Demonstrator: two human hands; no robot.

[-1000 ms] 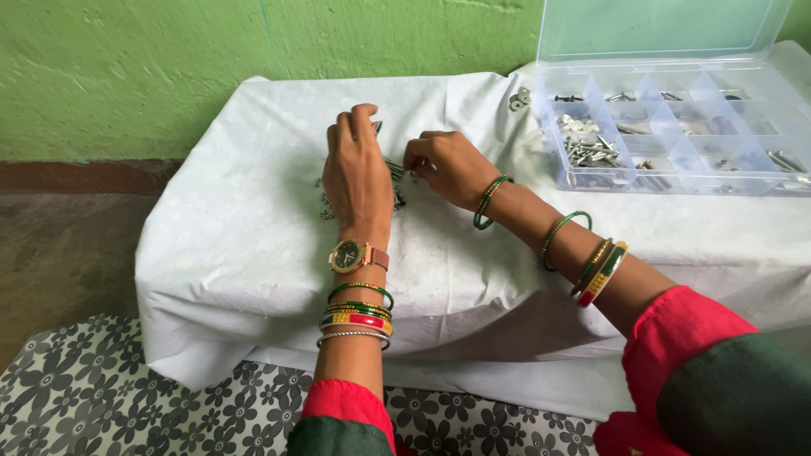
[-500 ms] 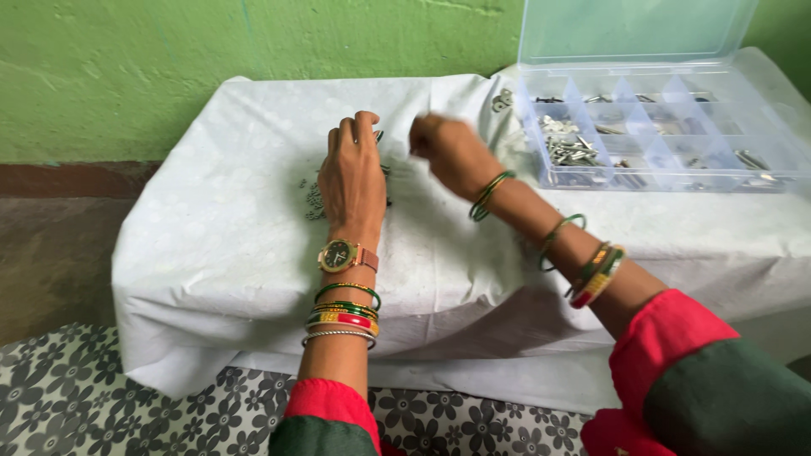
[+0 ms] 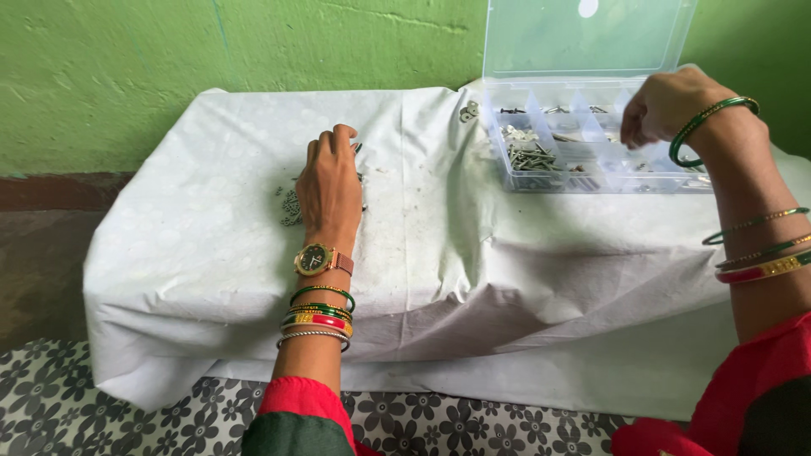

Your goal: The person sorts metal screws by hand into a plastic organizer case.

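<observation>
1. Left hand (image 3: 329, 187), fingers loosely curled and gripping nothing visible, rests on the small metal parts (image 3: 291, 207) scattered on the white cloth (image 3: 439, 253); a sweep could roll pieces off the edge.
2. Right hand (image 3: 667, 105), fingertips pinched over the clear compartment box (image 3: 591, 143); its contents cannot be told. A release over the wrong cell would mix the parts.

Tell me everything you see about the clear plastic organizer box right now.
The organizer box is clear plastic, split into many small compartments, its hinged lid upright against the green wall. It sits on the white cloth at the table's far right. Several compartments hold silvery screws and small metal parts. The right hand hovers over its right side, fingers curled; whether it touches is unclear.
</observation>
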